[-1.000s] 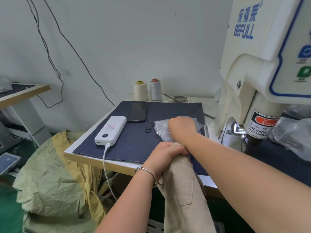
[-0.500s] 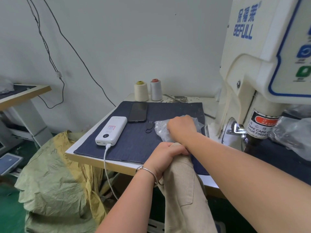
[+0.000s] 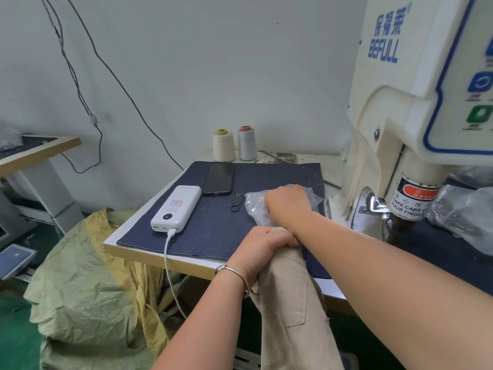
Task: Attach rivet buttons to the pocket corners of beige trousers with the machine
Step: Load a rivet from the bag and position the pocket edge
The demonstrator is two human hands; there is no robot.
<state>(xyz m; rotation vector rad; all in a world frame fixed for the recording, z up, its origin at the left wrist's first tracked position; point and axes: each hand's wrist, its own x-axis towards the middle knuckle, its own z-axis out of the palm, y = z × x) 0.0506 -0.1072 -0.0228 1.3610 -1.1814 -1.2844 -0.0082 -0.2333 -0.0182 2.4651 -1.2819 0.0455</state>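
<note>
My left hand (image 3: 262, 245) sits at the lower centre of the frame, its fingers curled tight round the bunched top of the beige trousers (image 3: 290, 311), which hang from my grip down past the front edge of the surface (image 3: 160, 259) to the bottom of the frame. A pocket seam shows on the cloth below my wrist, where I wear a thin metal bracelet (image 3: 234, 271).

My right hand (image 3: 289, 205) reaches across above the left, resting on a clear plastic bag (image 3: 254, 206) of small metal pieces in the middle of the frame. Its fingers bend down into the bag, and I cannot tell whether they have hold of anything.

The bag lies on a dark blue cloth (image 3: 213, 236) that covers the surface. To the left of the bag lie a small black ring-shaped tool (image 3: 236, 202), a dark phone (image 3: 218, 178) and a white power bank (image 3: 176, 208) with a white cable (image 3: 169, 263) trailing off the front edge. Two thread cones (image 3: 234, 144), one cream and one white, stand upright at the back near the wall.

The cream-coloured machine (image 3: 394, 108) fills the right side of the frame, its blue lettering at the upper right and a finger-warning label lower down. More crumpled plastic (image 3: 464, 209) lies at the right edge beside it. A yellow-green sack (image 3: 88, 287) slumps on the floor at lower left.
</note>
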